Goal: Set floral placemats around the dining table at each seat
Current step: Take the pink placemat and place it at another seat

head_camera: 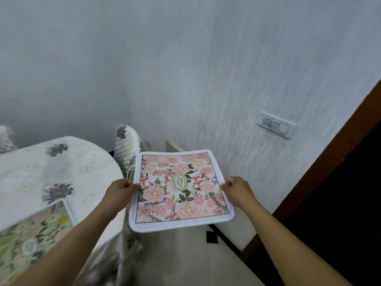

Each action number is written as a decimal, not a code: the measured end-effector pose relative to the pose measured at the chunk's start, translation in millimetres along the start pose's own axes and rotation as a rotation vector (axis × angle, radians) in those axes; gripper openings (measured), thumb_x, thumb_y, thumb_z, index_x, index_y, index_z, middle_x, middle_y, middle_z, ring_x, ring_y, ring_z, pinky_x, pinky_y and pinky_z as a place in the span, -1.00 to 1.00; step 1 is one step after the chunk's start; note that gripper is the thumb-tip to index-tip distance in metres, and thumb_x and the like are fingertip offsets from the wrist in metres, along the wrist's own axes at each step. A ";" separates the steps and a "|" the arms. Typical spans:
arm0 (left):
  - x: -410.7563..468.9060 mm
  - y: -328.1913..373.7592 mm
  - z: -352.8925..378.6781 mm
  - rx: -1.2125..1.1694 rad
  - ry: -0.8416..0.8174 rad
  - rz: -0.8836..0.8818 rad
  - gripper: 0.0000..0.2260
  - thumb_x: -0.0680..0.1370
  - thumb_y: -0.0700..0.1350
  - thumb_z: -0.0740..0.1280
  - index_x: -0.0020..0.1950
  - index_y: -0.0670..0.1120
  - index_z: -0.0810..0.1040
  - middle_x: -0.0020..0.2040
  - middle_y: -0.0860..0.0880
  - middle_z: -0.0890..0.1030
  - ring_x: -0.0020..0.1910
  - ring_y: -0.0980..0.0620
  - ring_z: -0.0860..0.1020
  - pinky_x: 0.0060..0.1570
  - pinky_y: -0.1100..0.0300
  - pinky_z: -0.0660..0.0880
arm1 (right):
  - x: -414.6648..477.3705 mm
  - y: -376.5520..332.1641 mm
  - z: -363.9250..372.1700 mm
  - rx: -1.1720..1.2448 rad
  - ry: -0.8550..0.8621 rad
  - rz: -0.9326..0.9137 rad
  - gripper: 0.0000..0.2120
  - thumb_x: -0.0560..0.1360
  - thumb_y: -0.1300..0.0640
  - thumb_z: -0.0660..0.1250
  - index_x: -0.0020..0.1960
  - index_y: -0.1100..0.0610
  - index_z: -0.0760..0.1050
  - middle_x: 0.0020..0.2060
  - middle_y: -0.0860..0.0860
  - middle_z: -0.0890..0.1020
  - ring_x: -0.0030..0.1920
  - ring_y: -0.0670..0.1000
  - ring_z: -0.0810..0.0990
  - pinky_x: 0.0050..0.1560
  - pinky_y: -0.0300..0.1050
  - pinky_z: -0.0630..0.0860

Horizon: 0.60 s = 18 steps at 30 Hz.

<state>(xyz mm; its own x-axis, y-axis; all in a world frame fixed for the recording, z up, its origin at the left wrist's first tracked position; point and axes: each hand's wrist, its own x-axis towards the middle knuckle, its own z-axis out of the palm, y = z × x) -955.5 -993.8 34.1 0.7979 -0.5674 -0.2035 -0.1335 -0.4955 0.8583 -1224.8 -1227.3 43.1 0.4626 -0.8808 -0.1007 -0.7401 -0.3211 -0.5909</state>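
Floral placemat [181, 187] in mid-air, side edges pinched by left fingers [128, 183], right fingers [227, 182]

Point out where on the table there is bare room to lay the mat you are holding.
Free: the tablecloth from the green placemat at the near edge up to the far rounded edge by the covered chair. Crowded: only the near corner, under that green mat. Left hand and right hand hold the pink placemat off the table's right side.

Wall switch [276, 124] on textured wall [206, 69]; wood door frame [340, 141].
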 end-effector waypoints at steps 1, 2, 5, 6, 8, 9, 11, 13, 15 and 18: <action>13.1 5.5 4.9 -0.002 0.014 -0.013 -0.73 0.56 -0.11 0.32 -0.13 -0.34 0.55 -0.15 -0.29 0.64 -0.30 -0.08 0.51 -0.28 0.13 0.37 | 22.8 -3.8 -0.3 -0.010 -0.014 -0.007 -0.70 0.48 0.07 0.31 -0.38 0.08 0.32 -0.47 -0.05 0.46 -0.44 -0.06 0.41 -0.44 -0.19 0.29; 22.0 11.1 8.2 -0.003 0.026 -0.024 -0.74 0.56 -0.11 0.32 -0.13 -0.33 0.56 -0.17 -0.25 0.64 -0.31 -0.07 0.51 -0.29 0.14 0.37 | 41.2 -8.3 -0.9 -0.019 -0.023 -0.018 -0.72 0.48 0.06 0.31 -0.36 0.09 0.35 -0.47 -0.04 0.47 -0.45 -0.08 0.41 -0.44 -0.20 0.29; 55.4 24.6 12.0 -0.013 0.074 -0.069 -0.77 0.58 -0.10 0.30 -0.14 -0.25 0.58 -0.20 -0.14 0.65 -0.29 -0.03 0.55 -0.32 0.17 0.41 | 107.5 -26.9 7.3 -0.020 -0.071 -0.070 -0.74 0.48 0.06 0.31 -0.34 0.11 0.37 -0.45 -0.02 0.48 -0.44 -0.06 0.41 -0.43 -0.19 0.29; 66.3 27.8 11.4 -0.013 0.098 -0.086 -0.78 0.58 -0.09 0.29 -0.14 -0.22 0.58 -0.20 -0.12 0.65 -0.27 -0.02 0.57 -0.32 0.18 0.43 | 129.7 -35.0 11.9 -0.026 -0.093 -0.093 -0.73 0.48 0.07 0.31 -0.35 0.10 0.36 -0.45 -0.02 0.48 -0.44 -0.05 0.41 -0.42 -0.18 0.29; 87.9 32.6 8.8 -0.011 0.144 -0.118 -0.78 0.59 -0.07 0.28 -0.14 -0.19 0.58 -0.20 -0.09 0.65 -0.23 -0.02 0.59 -0.32 0.18 0.44 | 172.8 -53.6 22.7 -0.037 -0.131 -0.151 -0.71 0.48 0.07 0.31 -0.37 0.09 0.34 -0.45 -0.02 0.49 -0.43 -0.04 0.42 -0.44 -0.18 0.28; 100.0 34.4 7.2 -0.016 0.177 -0.135 -0.78 0.59 -0.07 0.29 -0.14 -0.18 0.58 -0.20 -0.09 0.65 -0.23 -0.02 0.59 -0.31 0.18 0.44 | 196.1 -63.8 29.7 -0.043 -0.157 -0.181 -0.72 0.48 0.06 0.30 -0.37 0.10 0.35 -0.44 -0.01 0.50 -0.42 -0.03 0.44 -0.43 -0.18 0.29; 122.4 36.7 2.5 -0.034 0.270 -0.173 -0.77 0.57 -0.07 0.30 -0.17 -0.20 0.58 -0.22 -0.10 0.63 -0.28 -0.03 0.55 -0.31 0.17 0.41 | 242.2 -88.4 46.0 -0.057 -0.217 -0.262 -0.73 0.48 0.06 0.30 -0.36 0.10 0.37 -0.42 0.00 0.54 -0.38 0.01 0.48 -0.42 -0.19 0.30; 138.5 37.5 -0.7 -0.041 0.374 -0.207 -0.76 0.56 -0.07 0.32 -0.20 -0.21 0.57 -0.26 -0.11 0.60 -0.33 -0.03 0.49 -0.32 0.15 0.36 | 284.2 -114.7 62.4 -0.048 -0.256 -0.360 -0.71 0.48 0.05 0.32 -0.37 0.11 0.39 -0.41 0.01 0.55 -0.35 0.03 0.50 -0.42 -0.22 0.30; 152.0 36.6 -0.5 -0.076 0.488 -0.256 -0.76 0.55 -0.07 0.34 -0.25 -0.19 0.55 -0.30 -0.10 0.57 -0.36 -0.02 0.46 -0.34 0.17 0.33 | 325.4 -145.2 80.2 -0.059 -0.303 -0.462 -0.72 0.47 0.05 0.32 -0.35 0.16 0.44 -0.39 0.05 0.58 -0.33 0.06 0.52 -0.41 -0.24 0.31; 165.4 35.3 -5.8 -0.130 0.620 -0.337 -0.71 0.55 -0.10 0.34 -0.37 -0.09 0.46 -0.38 -0.04 0.50 -0.39 0.02 0.43 -0.38 0.20 0.30 | 366.7 -197.3 108.4 -0.097 -0.379 -0.591 -0.73 0.46 0.07 0.32 -0.37 0.15 0.43 -0.42 0.01 0.53 -0.34 0.06 0.50 -0.40 -0.20 0.29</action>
<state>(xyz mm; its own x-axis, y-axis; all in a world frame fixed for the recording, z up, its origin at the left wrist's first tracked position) -824.8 -1101.3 33.4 0.9757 0.0998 -0.1949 0.2189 -0.4740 0.8529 -856.2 -1449.2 36.0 0.9252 -0.3735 -0.0667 -0.3444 -0.7531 -0.5606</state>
